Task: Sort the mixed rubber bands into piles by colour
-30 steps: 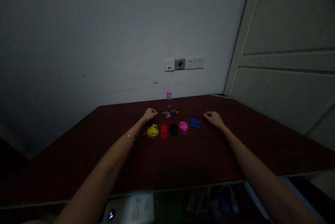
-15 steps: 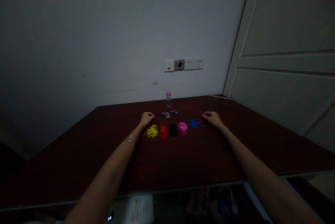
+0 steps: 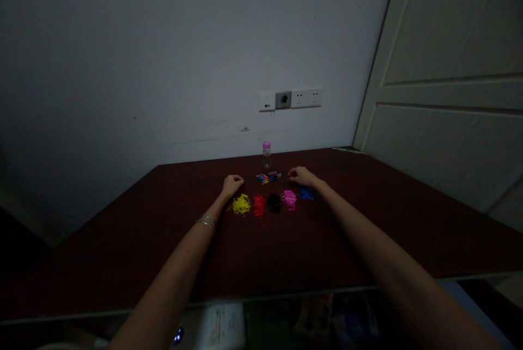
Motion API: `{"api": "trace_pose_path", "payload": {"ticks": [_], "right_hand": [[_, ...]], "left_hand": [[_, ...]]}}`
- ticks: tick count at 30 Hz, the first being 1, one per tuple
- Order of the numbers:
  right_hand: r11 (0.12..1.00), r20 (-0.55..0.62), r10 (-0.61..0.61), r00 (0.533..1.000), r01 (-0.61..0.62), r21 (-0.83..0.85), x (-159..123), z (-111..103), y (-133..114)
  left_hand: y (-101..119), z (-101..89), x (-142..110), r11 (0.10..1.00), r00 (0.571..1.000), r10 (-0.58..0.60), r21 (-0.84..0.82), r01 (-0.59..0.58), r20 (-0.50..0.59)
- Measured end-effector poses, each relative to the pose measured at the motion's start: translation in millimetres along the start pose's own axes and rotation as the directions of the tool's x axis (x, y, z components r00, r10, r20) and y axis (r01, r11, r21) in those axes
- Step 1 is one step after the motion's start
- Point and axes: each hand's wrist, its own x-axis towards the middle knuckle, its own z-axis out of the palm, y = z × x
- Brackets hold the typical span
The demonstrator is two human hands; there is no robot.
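My left hand point(image 3: 233, 183) rests on the dark red table with its fingers pinched together, just behind a pile of yellow rubber bands point(image 3: 241, 205). What it holds, if anything, is too small to see. My right hand point(image 3: 302, 176) is held closed beside a small pile of mixed-colour rubber bands point(image 3: 268, 177), and I cannot make out anything in its fingertips. Between the hands, nearer to me, lie piles of red bands point(image 3: 259, 206), black bands point(image 3: 274, 203) and pink bands point(image 3: 289, 199). Blue bands point(image 3: 305, 194) lie under my right wrist, partly hidden by it.
A clear bottle with a pink cap point(image 3: 267, 155) stands behind the mixed pile. Wall sockets point(image 3: 306, 98) are on the wall at the back, and a pale panelled door point(image 3: 441, 88) is at the right. A white box point(image 3: 223, 325) sits below the table's front edge.
My right hand has moved left, from beyond the blue bands to beside the mixed pile, and its wrist now passes over the blue ones. My left hand stays near the yellow bands.
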Motion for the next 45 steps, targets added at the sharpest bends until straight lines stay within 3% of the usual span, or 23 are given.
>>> {"api": "trace_pose_path", "payload": {"ticks": [5, 11, 23, 33, 45], "right_hand": [[0.997, 0.064, -0.007, 0.998, 0.011, -0.073, 14.2, 5.8, -24.9], [0.984, 0.043, 0.057, 0.997, -0.049, -0.170, 18.5, 9.4, -38.8], [0.967, 0.006, 0.063, 0.998, -0.059, -0.249, 21.9, 12.4, -38.4], [0.963, 0.041, 0.066, 0.997, -0.053, -0.262, 26.3, 12.7, -35.8], [0.972, 0.019, -0.017, 1.000, 0.021, -0.234, 9.3, 2.4, -27.7]], "left_hand": [[4.3, -2.0, -4.5, 1.000, 1.000, -0.012, 0.013, 0.012, -0.006], [6.4, -3.0, -7.3, 1.000, 1.000, -0.001, 0.012, 0.001, -0.012], [10.8, -4.2, -9.6, 1.000, 1.000, -0.027, -0.013, 0.027, -0.008], [11.2, -5.0, -11.6, 1.000, 1.000, -0.011, -0.011, 0.011, -0.014], [7.7, -2.5, -9.4, 1.000, 1.000, 0.005, -0.006, -0.006, -0.018]]}}
